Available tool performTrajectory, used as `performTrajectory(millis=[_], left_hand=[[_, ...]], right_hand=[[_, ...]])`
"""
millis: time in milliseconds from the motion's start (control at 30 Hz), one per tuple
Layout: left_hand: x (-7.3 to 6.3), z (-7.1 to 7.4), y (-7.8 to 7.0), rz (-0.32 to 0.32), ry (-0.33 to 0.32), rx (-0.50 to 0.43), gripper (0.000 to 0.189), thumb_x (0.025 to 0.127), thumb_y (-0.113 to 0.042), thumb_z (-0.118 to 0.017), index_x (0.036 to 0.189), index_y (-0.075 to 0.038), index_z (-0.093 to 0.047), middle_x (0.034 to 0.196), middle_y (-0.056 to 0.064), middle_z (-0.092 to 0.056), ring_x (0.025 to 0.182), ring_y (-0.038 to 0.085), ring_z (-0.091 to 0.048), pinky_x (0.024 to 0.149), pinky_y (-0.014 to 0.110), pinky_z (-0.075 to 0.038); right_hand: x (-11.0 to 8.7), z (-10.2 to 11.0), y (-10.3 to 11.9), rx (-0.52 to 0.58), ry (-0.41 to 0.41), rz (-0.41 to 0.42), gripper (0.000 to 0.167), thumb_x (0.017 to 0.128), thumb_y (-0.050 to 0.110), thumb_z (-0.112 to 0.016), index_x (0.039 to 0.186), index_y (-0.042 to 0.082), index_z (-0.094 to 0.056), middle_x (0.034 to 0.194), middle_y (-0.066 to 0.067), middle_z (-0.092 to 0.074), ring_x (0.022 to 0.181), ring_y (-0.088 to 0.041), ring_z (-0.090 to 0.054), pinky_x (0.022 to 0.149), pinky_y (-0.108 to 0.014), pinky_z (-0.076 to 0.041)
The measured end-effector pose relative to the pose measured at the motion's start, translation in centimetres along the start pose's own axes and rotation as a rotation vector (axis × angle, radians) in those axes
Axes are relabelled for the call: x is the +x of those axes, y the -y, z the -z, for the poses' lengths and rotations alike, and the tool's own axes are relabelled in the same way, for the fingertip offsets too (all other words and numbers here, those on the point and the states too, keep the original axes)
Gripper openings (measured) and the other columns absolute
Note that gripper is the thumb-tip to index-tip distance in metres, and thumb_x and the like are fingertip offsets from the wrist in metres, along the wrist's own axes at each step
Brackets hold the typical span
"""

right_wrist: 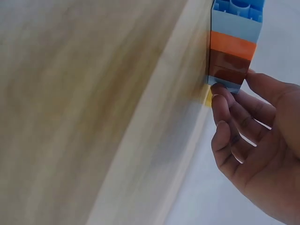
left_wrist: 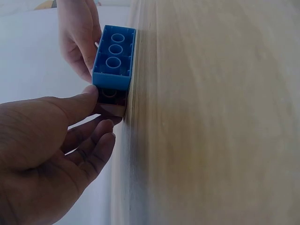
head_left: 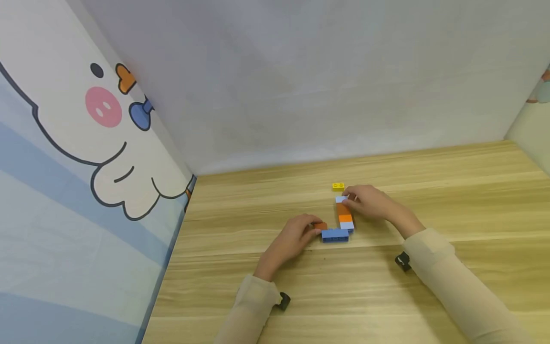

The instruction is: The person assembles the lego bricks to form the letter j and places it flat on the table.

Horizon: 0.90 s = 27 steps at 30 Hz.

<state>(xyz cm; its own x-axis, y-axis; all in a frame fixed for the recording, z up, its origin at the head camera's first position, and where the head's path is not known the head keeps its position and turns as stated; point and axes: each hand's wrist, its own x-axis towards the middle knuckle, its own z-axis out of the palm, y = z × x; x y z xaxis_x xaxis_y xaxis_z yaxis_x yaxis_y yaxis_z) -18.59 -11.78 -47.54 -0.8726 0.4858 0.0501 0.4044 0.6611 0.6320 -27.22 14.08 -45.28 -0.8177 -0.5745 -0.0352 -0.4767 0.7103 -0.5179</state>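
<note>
In the head view my left hand (head_left: 294, 234) pinches a small brown toy building brick (head_left: 320, 225) between thumb and fingers. The brown brick sits against the left end of a blue brick (head_left: 335, 235), whose hollow underside (left_wrist: 115, 49) faces the left wrist camera. My right hand (head_left: 368, 201) pinches the far end of a row of joined bricks. That row shows a light blue brick (head_left: 341, 198), brown (right_wrist: 228, 65), orange (right_wrist: 233, 43) and another light blue piece (head_left: 347, 225). Its near end meets the blue brick's right end; whether they are locked together I cannot tell.
A small yellow brick (head_left: 338, 187) with two studs lies just beyond the row's far end. Under everything is a wood-grain table (head_left: 240, 200). A pale cloth wall (head_left: 322, 95) rises behind its back edge, and a cartoon-printed panel (head_left: 64, 143) stands along the left.
</note>
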Motion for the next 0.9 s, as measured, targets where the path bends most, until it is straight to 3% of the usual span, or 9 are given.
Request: performTrajectory(millis=[300,567,900], left_hand=[[0.0,0.2,0.1,-0.003,0.012,0.007,0.03,0.106,-0.025,-0.056,0.13,-0.01,-0.066,0.129,0.007,-0.07,0.119,0.021,-0.065,0.104,0.038,-0.053],[0.2,0.2,0.1,-0.003,0.02,0.01,0.029,0.106,-0.024,-0.056,0.129,-0.011,-0.066,0.129,0.005,-0.07,0.12,0.02,-0.065,0.105,0.037,-0.052],[0.2,0.3,0.1,0.013,0.02,0.01,0.031,0.105,-0.025,-0.057,0.131,-0.01,-0.066,0.13,0.007,-0.069,0.117,0.02,-0.065,0.103,0.036,-0.053]], right_hand=[[1.9,0.9,0.0,-0.06,-0.215,-0.08,0.019,0.1,0.016,-0.063,0.111,0.004,-0.071,0.103,-0.014,-0.073,0.092,-0.029,-0.068,0.081,-0.047,-0.057],[3.5,0.9,-0.4,-0.085,-0.188,-0.069,0.016,0.097,0.014,-0.068,0.109,0.003,-0.072,0.105,-0.015,-0.072,0.095,-0.031,-0.067,0.084,-0.048,-0.056],[4.0,0.3,-0.9,-0.058,-0.154,-0.097,0.021,0.096,0.013,-0.067,0.114,0.002,-0.07,0.111,-0.017,-0.07,0.099,-0.034,-0.067,0.086,-0.052,-0.056]])
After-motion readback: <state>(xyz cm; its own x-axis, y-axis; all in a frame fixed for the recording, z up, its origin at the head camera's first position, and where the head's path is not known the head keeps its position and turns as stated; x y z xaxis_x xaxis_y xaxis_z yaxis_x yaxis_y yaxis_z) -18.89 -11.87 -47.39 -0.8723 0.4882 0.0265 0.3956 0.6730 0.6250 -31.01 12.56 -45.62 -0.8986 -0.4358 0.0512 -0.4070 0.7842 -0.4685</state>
